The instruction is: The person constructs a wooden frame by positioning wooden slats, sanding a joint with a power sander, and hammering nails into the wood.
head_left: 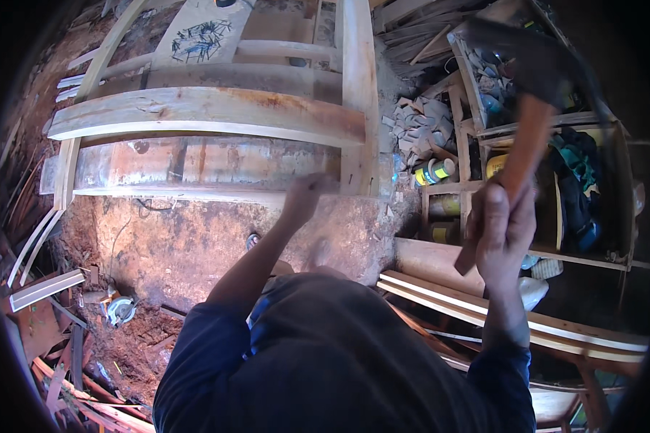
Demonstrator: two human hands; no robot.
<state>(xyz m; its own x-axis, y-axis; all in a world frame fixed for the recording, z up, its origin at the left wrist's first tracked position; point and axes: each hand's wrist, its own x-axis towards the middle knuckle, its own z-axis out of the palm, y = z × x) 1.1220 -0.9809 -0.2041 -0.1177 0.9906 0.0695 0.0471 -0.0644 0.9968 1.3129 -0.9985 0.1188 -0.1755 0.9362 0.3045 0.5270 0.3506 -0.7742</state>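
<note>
My right hand (500, 224) is wrapped round the wooden handle of a hammer (529, 137), raised on the right side. Its broad dark head is smeared by motion, so its exact shape is unclear. My left hand (309, 193) reaches forward to the near edge of a wooden frame (359, 115), close to its right corner post. The fingers there look closed and pinched, slightly blurred; what they hold, if anything, is hidden. Beside that hand, small nails (351, 177) stick up from the corner wood. A thick pale beam (209, 112) lies across the frame.
Loose nails (201, 40) lie piled on a board at the far side. To the right stand wooden shelves (556, 256) with cans and cloth, and long planks (513, 317). A circular saw (121, 310) and scrap wood (72, 361) lie on the dirt floor at left.
</note>
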